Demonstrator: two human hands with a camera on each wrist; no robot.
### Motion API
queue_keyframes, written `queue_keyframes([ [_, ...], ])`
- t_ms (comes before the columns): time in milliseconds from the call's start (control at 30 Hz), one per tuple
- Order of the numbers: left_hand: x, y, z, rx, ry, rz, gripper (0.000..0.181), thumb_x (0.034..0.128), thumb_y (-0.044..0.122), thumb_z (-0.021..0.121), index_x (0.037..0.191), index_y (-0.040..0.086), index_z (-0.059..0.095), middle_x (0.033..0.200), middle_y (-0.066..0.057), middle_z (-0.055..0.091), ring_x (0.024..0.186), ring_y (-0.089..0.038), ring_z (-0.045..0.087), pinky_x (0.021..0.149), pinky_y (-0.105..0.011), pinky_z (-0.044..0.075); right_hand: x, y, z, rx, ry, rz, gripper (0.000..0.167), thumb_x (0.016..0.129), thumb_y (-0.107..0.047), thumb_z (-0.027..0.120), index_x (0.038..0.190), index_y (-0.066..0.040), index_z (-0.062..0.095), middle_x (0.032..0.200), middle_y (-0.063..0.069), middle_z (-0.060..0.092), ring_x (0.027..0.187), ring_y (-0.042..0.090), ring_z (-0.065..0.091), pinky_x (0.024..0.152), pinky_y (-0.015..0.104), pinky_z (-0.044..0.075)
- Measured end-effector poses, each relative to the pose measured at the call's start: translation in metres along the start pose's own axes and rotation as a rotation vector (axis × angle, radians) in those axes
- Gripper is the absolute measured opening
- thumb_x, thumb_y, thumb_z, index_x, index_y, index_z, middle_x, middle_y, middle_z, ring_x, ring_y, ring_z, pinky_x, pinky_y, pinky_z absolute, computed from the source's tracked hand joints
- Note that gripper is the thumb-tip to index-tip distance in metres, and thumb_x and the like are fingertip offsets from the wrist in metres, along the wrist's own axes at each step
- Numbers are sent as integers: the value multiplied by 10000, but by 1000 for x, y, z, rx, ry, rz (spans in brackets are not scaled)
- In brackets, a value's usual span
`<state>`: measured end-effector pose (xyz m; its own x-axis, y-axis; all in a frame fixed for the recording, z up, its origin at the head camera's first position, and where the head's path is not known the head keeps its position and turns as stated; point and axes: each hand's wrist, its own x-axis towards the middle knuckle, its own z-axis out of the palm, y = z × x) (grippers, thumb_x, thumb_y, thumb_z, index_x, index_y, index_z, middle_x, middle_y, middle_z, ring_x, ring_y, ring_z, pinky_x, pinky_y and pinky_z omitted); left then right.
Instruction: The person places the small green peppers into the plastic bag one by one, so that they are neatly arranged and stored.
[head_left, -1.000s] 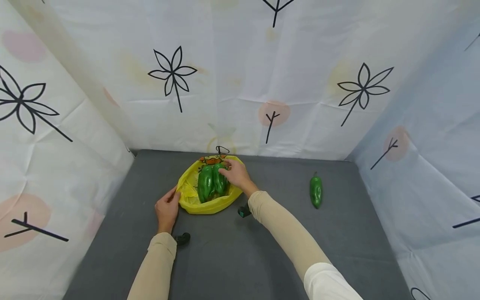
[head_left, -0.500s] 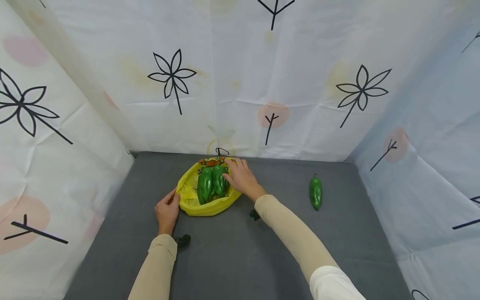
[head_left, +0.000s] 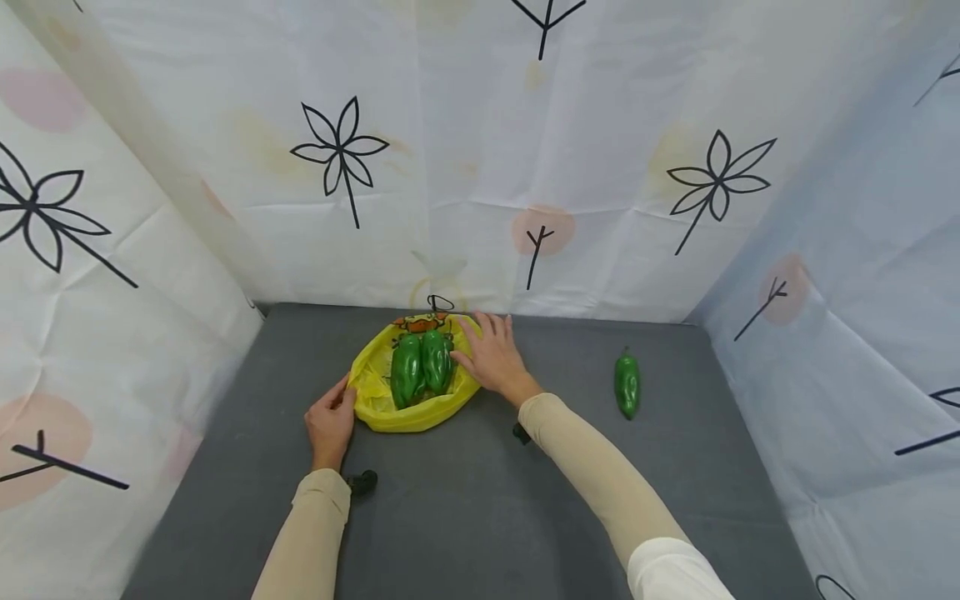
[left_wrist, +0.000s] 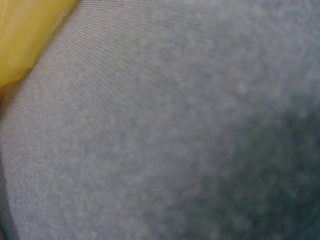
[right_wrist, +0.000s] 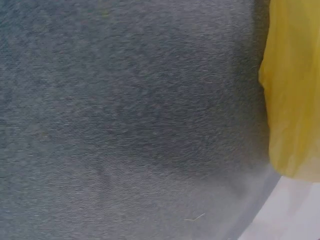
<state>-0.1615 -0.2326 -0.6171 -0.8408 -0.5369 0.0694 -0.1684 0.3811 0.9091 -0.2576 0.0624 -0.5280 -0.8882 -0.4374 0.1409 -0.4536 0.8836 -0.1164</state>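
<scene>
A yellow plastic bag (head_left: pixel 420 418) lies with its mouth spread wide near the back of the table. Two glossy green peppers, a left one (head_left: pixel 406 372) and a right one (head_left: pixel 437 362), rest side by side inside it. My left hand (head_left: pixel 330 423) pinches the bag's left rim between thumb and fingers. At the right rim, my right hand (head_left: pixel 497 354) has its fingers spread and holds nothing; its fingertips lie over or against the plastic. Only edges of the bag show in the left wrist view (left_wrist: pixel 25 37) and right wrist view (right_wrist: pixel 295 90).
Another green pepper (head_left: pixel 627 386) lies alone on the grey table (head_left: pixel 465 517), right of the bag. Patterned white cloth (head_left: pixel 480 142) hangs behind the table and along both sides. A small camera (head_left: pixel 363 483) is strapped at the left wrist.
My right hand has moved off the right pepper in the bag, out to the right rim, its fingers spreading. The left hand keeps its hold on the left rim.
</scene>
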Motion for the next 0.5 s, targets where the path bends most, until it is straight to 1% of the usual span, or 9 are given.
queue_keyframes([
  [33,0,0,0,6,-1,0,350,1005,359,630,1340,278,693,1259,-64,746,1029,-134,692,775,-41,432,-1,1,0,-6,0,7,679,1043,-550,474,1613,-216,318,1640,162,306,1491,397,303,1218,684,190],
  [133,0,-1,0,20,-4,4,365,1008,373,623,1350,264,687,1269,-74,740,1088,-216,704,777,-36,417,-4,5,2,-13,-15,33,702,1038,-560,477,1626,-224,290,1663,177,260,1515,433,256,1211,710,159],
  [167,0,-1,0,21,-5,7,364,1007,368,626,1348,258,689,1268,-78,740,1095,-230,705,782,-47,423,-5,7,3,-16,-27,44,715,1037,-572,470,1633,-231,272,1670,178,238,1524,445,235,1211,715,146],
  [267,0,0,0,25,-11,15,363,1010,359,623,1350,252,688,1277,-84,735,1112,-244,705,839,-129,497,-9,13,4,-42,-65,71,762,1028,-632,422,1652,-263,192,1695,169,178,1548,458,179,1213,722,120],
  [333,0,1,0,29,-17,17,362,1014,357,615,1355,256,683,1289,-80,730,1128,-244,703,905,-260,550,-11,18,4,-56,-81,83,787,1019,-670,392,1657,-275,157,1705,164,150,1557,461,158,1212,724,112],
  [400,1,1,1,27,-23,12,367,1016,361,610,1363,260,676,1309,-74,720,1154,-241,697,960,-389,555,-13,22,2,-69,-94,88,805,1010,-704,352,1661,-289,123,1714,158,127,1565,459,139,1212,725,107],
  [433,1,1,1,25,-25,14,368,1017,356,609,1365,255,674,1316,-76,716,1159,-245,696,972,-425,549,-14,24,2,-70,-98,90,810,1007,-714,340,1661,-292,118,1716,159,118,1567,460,131,1212,728,102],
  [500,0,0,1,23,-26,12,368,1017,351,609,1364,248,676,1318,-84,713,1165,-256,693,980,-453,542,-17,27,0,-59,-109,94,815,1004,-720,331,1662,-291,114,1721,161,101,1569,469,113,1208,736,88],
])
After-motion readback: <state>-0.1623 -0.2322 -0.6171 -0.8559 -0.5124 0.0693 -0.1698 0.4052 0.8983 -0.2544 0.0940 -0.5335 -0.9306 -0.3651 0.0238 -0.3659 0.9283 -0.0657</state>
